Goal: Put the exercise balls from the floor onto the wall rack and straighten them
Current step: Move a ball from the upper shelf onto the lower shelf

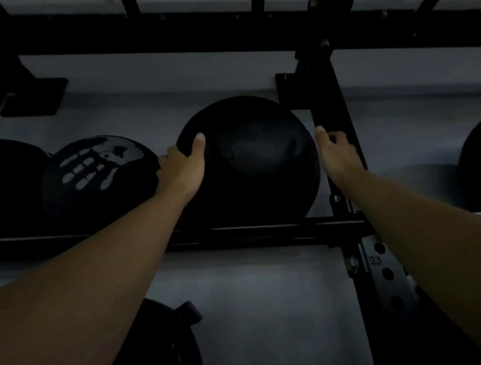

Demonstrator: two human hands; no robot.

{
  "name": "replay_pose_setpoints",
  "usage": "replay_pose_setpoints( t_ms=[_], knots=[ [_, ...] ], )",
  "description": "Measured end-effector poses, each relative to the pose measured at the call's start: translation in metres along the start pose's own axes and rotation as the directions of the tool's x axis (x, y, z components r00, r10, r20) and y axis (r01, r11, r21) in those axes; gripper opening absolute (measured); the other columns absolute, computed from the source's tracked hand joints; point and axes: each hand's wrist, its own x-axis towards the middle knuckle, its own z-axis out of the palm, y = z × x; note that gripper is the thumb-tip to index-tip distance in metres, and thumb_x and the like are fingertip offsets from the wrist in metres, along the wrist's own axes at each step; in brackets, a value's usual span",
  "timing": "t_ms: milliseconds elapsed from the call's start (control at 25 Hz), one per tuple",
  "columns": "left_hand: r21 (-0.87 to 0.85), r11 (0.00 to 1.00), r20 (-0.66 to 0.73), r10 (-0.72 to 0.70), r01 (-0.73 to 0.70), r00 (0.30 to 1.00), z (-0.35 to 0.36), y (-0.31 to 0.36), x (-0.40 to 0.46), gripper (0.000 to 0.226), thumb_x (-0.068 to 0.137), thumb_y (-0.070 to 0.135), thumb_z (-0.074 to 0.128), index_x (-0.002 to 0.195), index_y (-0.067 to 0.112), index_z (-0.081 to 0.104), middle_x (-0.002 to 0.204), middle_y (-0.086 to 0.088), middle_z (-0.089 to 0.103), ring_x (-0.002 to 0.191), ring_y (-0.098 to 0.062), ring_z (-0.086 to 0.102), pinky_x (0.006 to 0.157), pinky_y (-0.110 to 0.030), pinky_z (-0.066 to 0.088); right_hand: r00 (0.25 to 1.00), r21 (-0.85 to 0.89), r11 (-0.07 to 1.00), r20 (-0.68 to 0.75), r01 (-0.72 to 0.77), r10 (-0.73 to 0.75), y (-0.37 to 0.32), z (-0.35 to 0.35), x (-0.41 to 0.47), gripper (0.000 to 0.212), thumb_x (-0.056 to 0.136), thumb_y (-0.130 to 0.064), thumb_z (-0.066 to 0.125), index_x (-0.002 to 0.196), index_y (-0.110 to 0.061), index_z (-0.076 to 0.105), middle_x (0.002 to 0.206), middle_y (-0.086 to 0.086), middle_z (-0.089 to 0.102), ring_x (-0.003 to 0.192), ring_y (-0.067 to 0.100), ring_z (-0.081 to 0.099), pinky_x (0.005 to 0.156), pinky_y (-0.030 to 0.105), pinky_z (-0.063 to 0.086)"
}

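Observation:
A large black exercise ball (256, 165) rests on the black wall rack's rail (263, 232), just left of the rack's upright post (333, 117). My left hand (182, 168) presses on the ball's left side, thumb on its front. My right hand (336, 153) lies at the ball's right edge against the post, fingers spread; its contact with the ball is unclear. To the left sits a black ball with a white handprint (96, 177), and a darker ball (10, 187) is beyond it.
Another dark ball (478, 161) shows at the right edge. A perforated numbered upright (386, 275) runs down at lower right. A dark round object (174, 342) sits low at left. The grey wall (253, 306) lies behind the rack. The scene is dim.

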Motion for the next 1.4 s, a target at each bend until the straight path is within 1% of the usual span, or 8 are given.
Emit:
replay_pose_setpoints(
  t_ms=[120,280,440,720,840,920,1080,1400],
  knots=[
    [-0.091,0.995,-0.020,-0.044,0.042,0.999,0.017,0.003,0.029,0.103,0.089,0.086,0.021,0.166,0.019,0.010,0.173,-0.014,0.017,0.155,-0.039,0.026,0.125,-0.056,0.026,0.995,0.167,0.984,0.085,-0.062,0.048,0.011,0.027,0.027,0.086,0.097,-0.076,0.033,0.162,-0.020,0.039,0.165,0.016,0.043,0.148,0.040,0.045,0.125,0.050,0.035],
    [-0.175,0.982,-0.123,0.051,-0.072,0.991,0.038,-0.013,0.047,0.110,0.076,0.096,0.030,0.163,0.030,0.020,0.168,-0.010,0.028,0.150,-0.038,0.035,0.118,-0.060,0.034,0.987,0.471,0.876,0.162,-0.100,0.025,0.031,0.052,0.046,0.112,0.074,-0.090,0.046,0.161,-0.020,0.042,0.156,0.011,0.056,0.139,0.034,0.057,0.122,0.048,0.042],
    [-0.284,0.953,-0.210,0.050,-0.110,0.976,0.043,-0.026,0.057,0.111,0.069,0.097,0.037,0.158,0.031,0.033,0.160,-0.008,0.041,0.143,-0.034,0.045,0.116,-0.057,0.038,0.981,0.604,0.785,0.190,-0.142,0.031,0.048,0.065,0.054,0.094,0.079,-0.086,0.051,0.145,-0.020,0.064,0.139,0.010,0.072,0.124,0.034,0.069,0.114,0.048,0.051],
    [-0.433,0.900,-0.107,0.009,-0.055,0.994,0.027,-0.033,0.047,0.096,0.071,0.093,0.050,0.146,0.035,0.041,0.154,-0.005,0.046,0.136,-0.030,0.050,0.115,-0.050,0.042,0.975,0.617,0.768,0.216,-0.171,0.044,0.038,0.060,0.036,0.081,0.087,-0.080,0.052,0.142,-0.022,0.067,0.133,0.007,0.075,0.119,0.031,0.072,0.110,0.047,0.054],
    [-0.545,0.839,-0.025,-0.019,0.002,1.000,0.013,-0.025,0.041,0.115,0.065,0.097,0.047,0.157,0.033,0.028,0.161,-0.004,0.039,0.142,-0.029,0.046,0.117,-0.053,0.039,0.978,0.627,0.763,0.207,-0.154,0.027,0.027,0.049,0.024,0.092,0.085,-0.082,0.050,0.155,-0.024,0.051,0.146,0.008,0.066,0.131,0.032,0.064,0.116,0.050,0.049],
    [-0.567,0.823,-0.003,-0.039,0.030,0.999,0.003,-0.017,0.035,0.123,0.058,0.100,0.048,0.160,0.034,0.026,0.162,-0.004,0.039,0.142,-0.030,0.046,0.117,-0.056,0.039,0.992,0.644,0.760,0.130,-0.088,0.005,0.016,0.041,0.013,0.094,0.081,-0.084,0.052,0.155,-0.026,0.049,0.143,0.005,0.066,0.128,0.030,0.065,0.113,0.049,0.051],
    [-0.623,0.780,-0.080,0.014,-0.061,0.997,-0.013,-0.006,0.015,0.110,0.063,0.096,0.052,0.154,0.035,0.037,0.146,0.000,0.056,0.128,-0.025,0.058,0.111,-0.052,0.048,0.993,0.651,0.750,-0.094,0.115,-0.071,-0.014,0.020,-0.014,0.097,0.068,-0.086,0.055,0.146,-0.029,0.055,0.130,-0.005,0.068,0.118,0.016,0.066,0.103,0.038,0.056],
    [-0.697,0.701,-0.138,0.077,-0.152,0.987,-0.050,0.020,-0.043,0.097,0.071,0.089,0.054,0.151,0.036,0.045,0.142,0.008,0.062,0.128,-0.014,0.061,0.112,-0.042,0.048,0.965,0.598,0.759,-0.201,0.255,-0.166,-0.048,-0.029,-0.071,0.088,0.080,-0.079,0.049,0.149,-0.024,0.055,0.140,-0.002,0.067,0.129,0.015,0.064,0.114,0.041,0.052]
  ],
)
